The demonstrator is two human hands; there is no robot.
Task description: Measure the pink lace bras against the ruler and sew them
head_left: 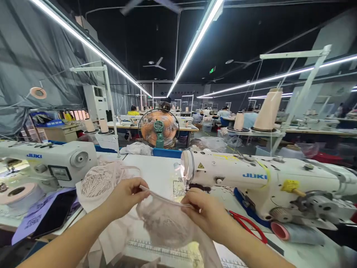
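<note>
Pink lace fabric [164, 223] is pinched at its edge by both hands [126, 195] [205, 212], beside a white sewing machine [251, 178] on the counter [156, 169].

Both forearms reach forward, left hand [126, 195] and right hand [205, 212] each closed in a pinching grip.

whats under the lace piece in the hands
Under the lace piece lie pale fabric and a ruler strip on the table. Whatever lies beneath its bunched middle is covered.

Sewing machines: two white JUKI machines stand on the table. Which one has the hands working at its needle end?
The right-hand JUKI machine; the other stands off to the left.
</note>
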